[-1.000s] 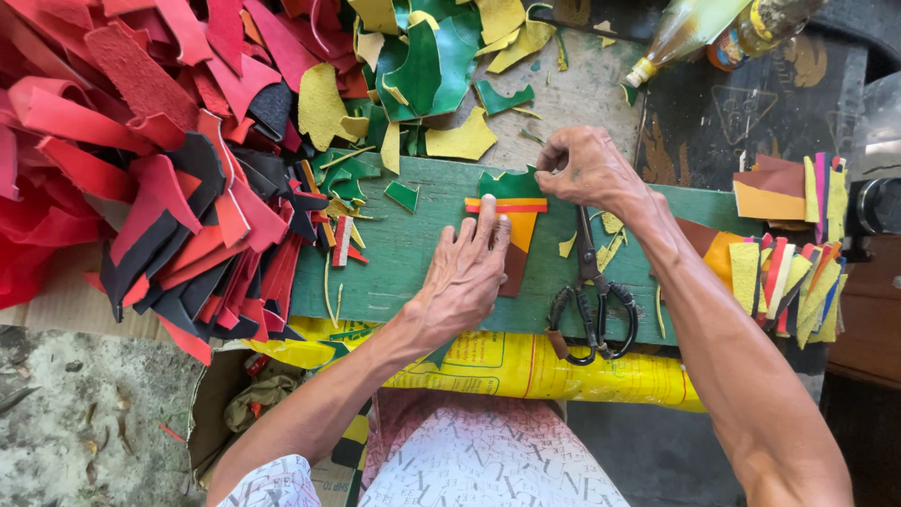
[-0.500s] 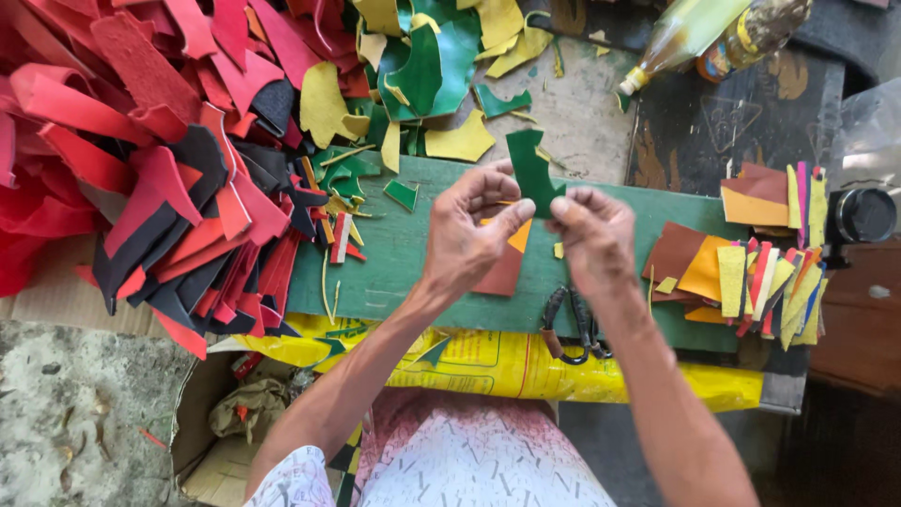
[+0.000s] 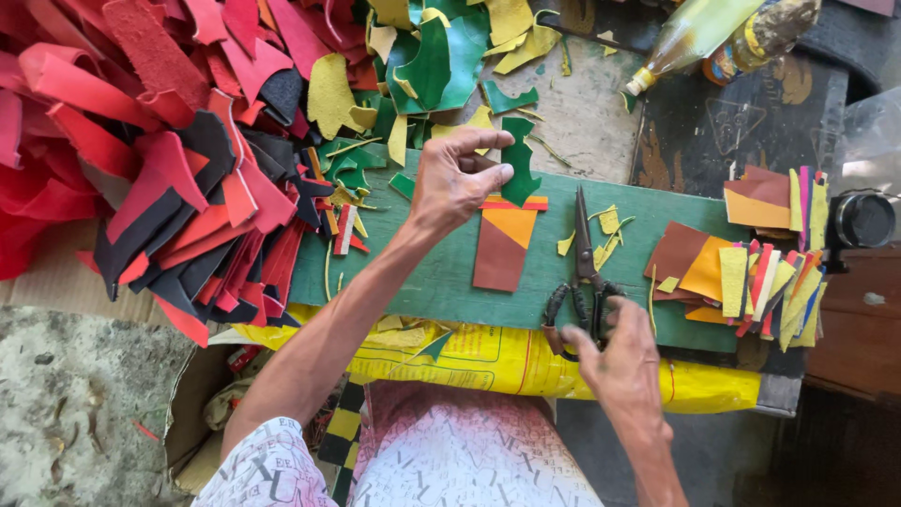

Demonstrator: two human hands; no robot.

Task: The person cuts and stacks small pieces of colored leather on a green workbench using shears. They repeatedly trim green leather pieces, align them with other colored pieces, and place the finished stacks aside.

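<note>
We see a wavy-edged dark green leather cutout point(image 3: 518, 161) pinched between the thumb and fingers of the left hand point(image 3: 457, 178), held over the far edge of a green-painted wooden work board point(image 3: 413, 272). Its lower end meets the top of a tapered piece built from brown and orange leather with a red-and-orange striped band point(image 3: 504, 240), which lies flat on the board.

To do this step well, we judge that the green shape should be centred over the striped band and kept square to the tapered piece, then pressed flat from the middle outward so that it does not shift.

The green cutout is narrow, with lobed, leaf-like sides and a matt surface; it looks thin and flexible, and stands nearly upright in the fingers.

The right hand point(image 3: 621, 361) rests at the near edge of the board, fingers loosely curled over the looped handles of black metal scissors point(image 3: 582, 282), whose closed blades point away from us, just beside the tapered piece. We cannot tell whether the fingers pass through the loops.

Small yellow leather trimmings point(image 3: 605, 233) lie beside the blades. A stack of multicoloured leather strips and panels point(image 3: 751, 272) sits to the right; a heap of red and black leather offcuts point(image 3: 160, 160) fills the left.
</note>
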